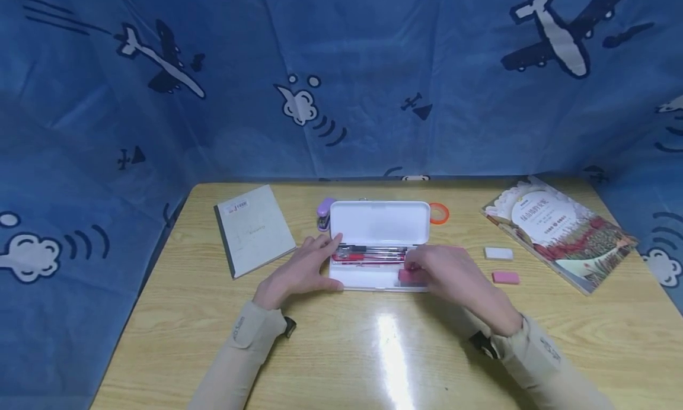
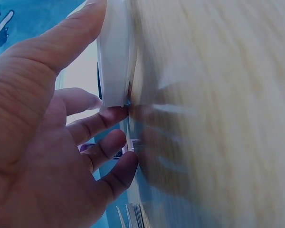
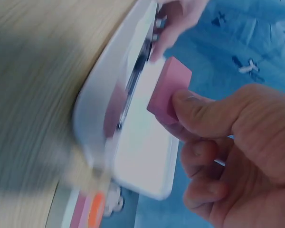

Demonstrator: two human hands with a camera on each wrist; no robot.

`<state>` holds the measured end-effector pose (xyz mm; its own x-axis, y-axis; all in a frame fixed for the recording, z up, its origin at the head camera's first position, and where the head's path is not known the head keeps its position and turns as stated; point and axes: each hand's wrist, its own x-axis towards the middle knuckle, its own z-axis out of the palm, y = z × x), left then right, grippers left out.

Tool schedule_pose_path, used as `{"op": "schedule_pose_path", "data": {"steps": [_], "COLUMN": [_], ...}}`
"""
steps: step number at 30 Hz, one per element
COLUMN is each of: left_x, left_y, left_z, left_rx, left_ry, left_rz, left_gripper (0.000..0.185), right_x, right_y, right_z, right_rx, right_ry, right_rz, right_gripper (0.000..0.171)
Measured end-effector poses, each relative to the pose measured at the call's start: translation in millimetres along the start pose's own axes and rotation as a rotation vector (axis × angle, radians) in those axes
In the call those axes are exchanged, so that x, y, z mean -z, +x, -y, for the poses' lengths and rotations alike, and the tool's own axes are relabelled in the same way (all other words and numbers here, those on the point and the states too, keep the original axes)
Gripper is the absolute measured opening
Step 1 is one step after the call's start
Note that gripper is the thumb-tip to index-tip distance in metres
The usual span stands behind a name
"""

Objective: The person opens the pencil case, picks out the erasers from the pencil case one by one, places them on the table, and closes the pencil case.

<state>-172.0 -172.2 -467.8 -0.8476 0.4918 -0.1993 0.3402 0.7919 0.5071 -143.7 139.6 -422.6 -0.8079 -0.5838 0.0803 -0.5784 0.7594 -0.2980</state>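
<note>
A white pencil case [image 1: 379, 220] lies on the table with its lid raised. Several pens [image 1: 373, 254], black and red, lie along its hinge side. My left hand [image 1: 304, 268] holds the case's left end, thumb at the front corner and fingers toward the back; in the left wrist view the thumb is against the white wall. Over the case's right end, my right hand [image 1: 448, 274] pinches a pink eraser [image 3: 169, 88] between thumb and fingers. Inside the case in the right wrist view shows a pink patch [image 3: 115, 111]; whether eraser or reflection, I cannot tell.
Right of the case lie a white eraser [image 1: 498, 253], another pink eraser [image 1: 505, 278] and an illustrated book [image 1: 560, 232]. Behind it are a purple stapler [image 1: 324, 211] and an orange ring [image 1: 440, 213]. A grey-white notebook [image 1: 255, 229] lies left. Blue curtain [image 1: 352, 102] stands behind the table.
</note>
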Motion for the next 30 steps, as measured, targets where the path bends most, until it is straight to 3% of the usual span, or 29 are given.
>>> {"op": "schedule_pose_path", "data": {"steps": [13,17,30], "left_x": [1.3,2.1,0.2], "left_y": [-1.1,-1.4,-1.3], "left_z": [-0.9,-1.3,-1.9], "left_rx": [-0.010,-0.005,-0.010], "left_ry": [-0.003,-0.010,-0.009], "left_rz": [-0.004,-0.003,-0.005], "left_gripper": [0.107,0.106,0.106], "right_x": [11,8,-4], "right_y": [-68,-75,-75], "right_z": [-47,-50,-51], "right_rx": [-0.190,-0.209,-0.170], "right_ry": [-0.040,-0.031,-0.061], "right_rz": [0.066,0.091,0.052], "right_gripper": [0.019,0.020,0.016]}}
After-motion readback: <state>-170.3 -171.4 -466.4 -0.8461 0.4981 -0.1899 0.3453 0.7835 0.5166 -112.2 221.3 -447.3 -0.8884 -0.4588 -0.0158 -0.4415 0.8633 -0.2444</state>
